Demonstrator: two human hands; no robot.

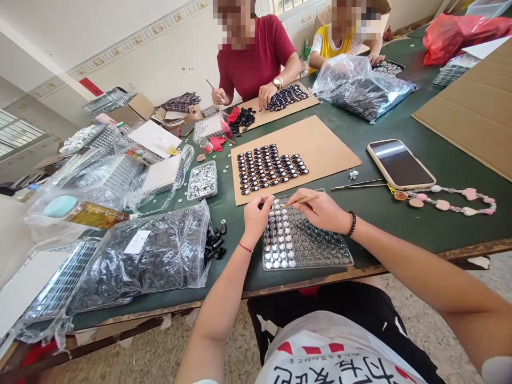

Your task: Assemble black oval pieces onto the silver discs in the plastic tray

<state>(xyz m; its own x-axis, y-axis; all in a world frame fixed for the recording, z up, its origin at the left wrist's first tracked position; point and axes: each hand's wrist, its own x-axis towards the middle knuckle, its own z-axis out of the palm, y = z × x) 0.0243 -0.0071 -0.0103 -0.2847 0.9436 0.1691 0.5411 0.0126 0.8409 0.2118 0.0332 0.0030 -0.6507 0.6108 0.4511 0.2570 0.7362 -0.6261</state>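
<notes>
Your shirt [340, 357] fills the bottom of the view, its print in red shapes and black characters, upside down and too cropped to read. Above it, your left hand [256, 216] rests on the clear blister tray [320, 250], fingers curled tight as if pinching a small dark piece at the tray's far edge. Your right hand [320, 209] pinches a thin stick [298, 201], its tip aimed at that same spot.

The tray sits close to the table edge [360, 271]; I judge that a nudge from your wrist could tip it and spill the shiny pieces that fill its left columns. Loose black parts [214, 245] lie just beside your left forearm and could get swept off. A white label [136, 241] on the bag [148, 256] shows faint writing, illegible. The phone [400, 162] screen is dark.
</notes>
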